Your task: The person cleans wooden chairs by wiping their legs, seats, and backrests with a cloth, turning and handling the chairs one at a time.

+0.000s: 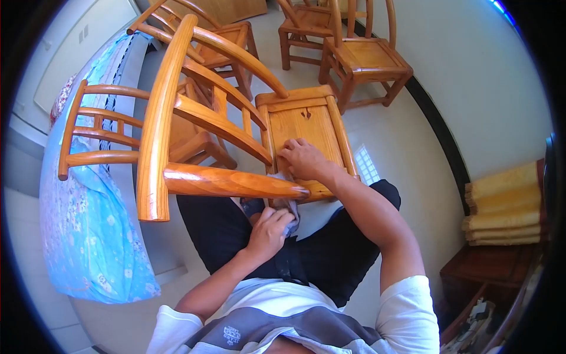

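A glossy wooden chair (303, 133) stands before my knees, its curved back rails (227, 127) leaning to the left over my lap. A greyish cloth (289, 206) runs round the near corner of the seat, by the foot of the back post (236, 180). My left hand (272, 233) is closed on the cloth's lower end, just below the post. Above the seat panel, my right hand (306, 159) is closed on the other end, fingers curled down between post and seat. Part of the cloth is hidden behind the post.
More wooden chairs stand at the far side, one at the back right (368, 59) and another at the back left (227, 44). At left is a bed with a blue flowered cover (88, 236). Folded yellow cloth (504, 203) lies on a dark wooden cabinet (489, 262) at right.
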Motion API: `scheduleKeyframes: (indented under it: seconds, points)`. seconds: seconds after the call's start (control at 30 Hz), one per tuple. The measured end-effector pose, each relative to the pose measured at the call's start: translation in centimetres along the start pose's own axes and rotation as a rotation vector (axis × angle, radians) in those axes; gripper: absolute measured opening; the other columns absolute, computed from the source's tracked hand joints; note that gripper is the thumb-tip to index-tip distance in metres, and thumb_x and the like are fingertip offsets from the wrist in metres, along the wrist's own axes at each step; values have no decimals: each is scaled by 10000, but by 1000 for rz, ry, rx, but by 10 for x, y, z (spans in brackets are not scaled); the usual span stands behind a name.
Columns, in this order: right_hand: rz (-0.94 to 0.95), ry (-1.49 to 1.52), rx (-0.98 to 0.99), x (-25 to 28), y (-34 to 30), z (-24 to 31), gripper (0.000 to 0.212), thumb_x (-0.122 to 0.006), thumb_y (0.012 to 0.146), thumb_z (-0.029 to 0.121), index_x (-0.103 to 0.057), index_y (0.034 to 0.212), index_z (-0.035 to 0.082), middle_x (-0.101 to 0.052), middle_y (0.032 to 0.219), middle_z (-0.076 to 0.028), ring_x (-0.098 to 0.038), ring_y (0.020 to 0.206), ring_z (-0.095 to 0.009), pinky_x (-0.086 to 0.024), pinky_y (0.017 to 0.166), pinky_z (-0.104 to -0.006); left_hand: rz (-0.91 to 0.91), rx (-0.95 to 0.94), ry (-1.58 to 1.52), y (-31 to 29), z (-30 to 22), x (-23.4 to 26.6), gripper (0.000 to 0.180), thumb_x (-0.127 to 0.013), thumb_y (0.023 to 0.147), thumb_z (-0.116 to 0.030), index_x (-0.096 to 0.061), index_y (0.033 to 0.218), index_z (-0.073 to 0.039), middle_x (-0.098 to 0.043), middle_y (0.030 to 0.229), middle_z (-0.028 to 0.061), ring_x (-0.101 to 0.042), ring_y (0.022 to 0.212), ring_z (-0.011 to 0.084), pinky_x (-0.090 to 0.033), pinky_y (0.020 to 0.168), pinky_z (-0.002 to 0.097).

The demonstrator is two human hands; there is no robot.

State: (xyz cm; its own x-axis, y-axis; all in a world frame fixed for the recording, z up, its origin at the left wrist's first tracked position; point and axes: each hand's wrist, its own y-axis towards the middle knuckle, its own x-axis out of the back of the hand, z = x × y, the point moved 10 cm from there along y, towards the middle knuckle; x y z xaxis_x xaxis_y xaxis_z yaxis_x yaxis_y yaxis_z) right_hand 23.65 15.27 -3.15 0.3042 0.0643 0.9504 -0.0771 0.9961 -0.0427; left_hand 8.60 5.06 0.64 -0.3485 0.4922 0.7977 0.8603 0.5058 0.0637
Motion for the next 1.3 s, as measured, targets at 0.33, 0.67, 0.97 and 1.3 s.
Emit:
scheduleKeyframes:
  seconds: [0.33, 0.67, 0.97, 1.3]
  points:
    - [-3, -41, 20, -1, 0, -2, 342, -650, 801, 180, -661, 1138, 125, -569, 1234, -110, -531, 1164, -332, -475, 965, -410, -307, 793, -1148, -25, 108, -14, 327, -483, 813, 85, -621, 1101, 14, -646, 998, 99, -642, 966, 199, -519, 838, 320]
    - [105, 182, 107, 27, 10, 21, 347, -647, 802, 165, -658, 1138, 79, -646, 1120, -172, -567, 1107, -354, -442, 976, -427, -468, 793, -591, -24, 135, -14, 339, -494, 826, 69, -530, 1162, 38, -629, 1069, 162, -610, 1065, 257, -482, 888, 334]
    - [46, 249, 100, 46, -2, 28, 358, -570, 850, 184, -657, 1177, 69, -635, 1197, -179, -560, 1150, -360, -440, 1010, -426, -668, 594, -1545, -28, 67, 30, 292, -471, 845, 27, -585, 1114, 20, -623, 1094, 106, -598, 1054, 201, -447, 959, 331]
    - [125, 262, 92, 41, -15, 27, 292, -594, 863, 227, -667, 1095, 65, -670, 1062, -192, -612, 1037, -378, -470, 934, -454, -806, 199, -1897, -54, 47, 149, 384, -516, 932, -184, -540, 1286, -37, -592, 1297, 127, -555, 1211, 283, -385, 1083, 469]
